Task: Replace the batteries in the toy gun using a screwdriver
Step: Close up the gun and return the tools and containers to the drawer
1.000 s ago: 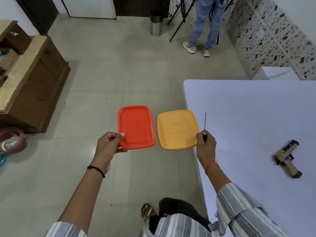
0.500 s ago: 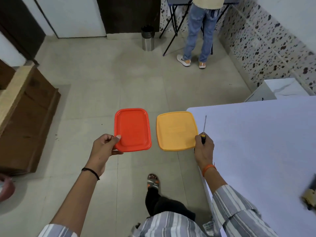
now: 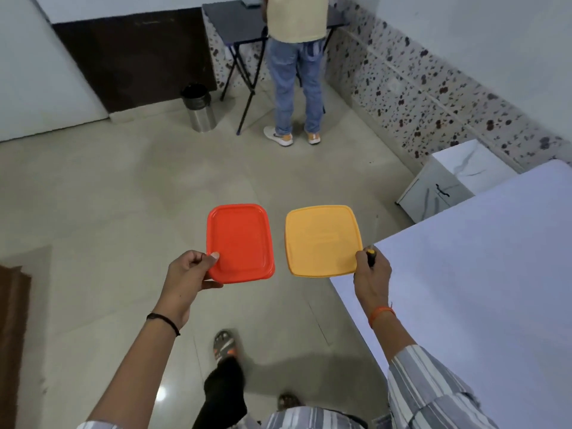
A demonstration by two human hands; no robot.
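My left hand point(image 3: 188, 275) pinches the near left corner of a flat orange-red lidded box point(image 3: 240, 243), held out over the floor. My right hand point(image 3: 371, 275) grips the near right corner of a yellow lidded box point(image 3: 322, 239) together with a thin screwdriver point(image 3: 370, 257), whose black and yellow handle shows at my fingers and whose shaft points away from me. Both boxes are level, side by side. The toy gun is out of view.
A white table point(image 3: 483, 289) fills the right side, its corner right by my right hand. A person in jeans point(image 3: 295, 72) stands at a dark folding table point(image 3: 235, 23) at the back. A steel bin point(image 3: 199, 108) and a white cabinet point(image 3: 448, 181) stand on the tiled floor.
The view has swung left and up, so the toy gun on the table has left the frame. Both hands keep holding the boxes and the screwdriver the same way.
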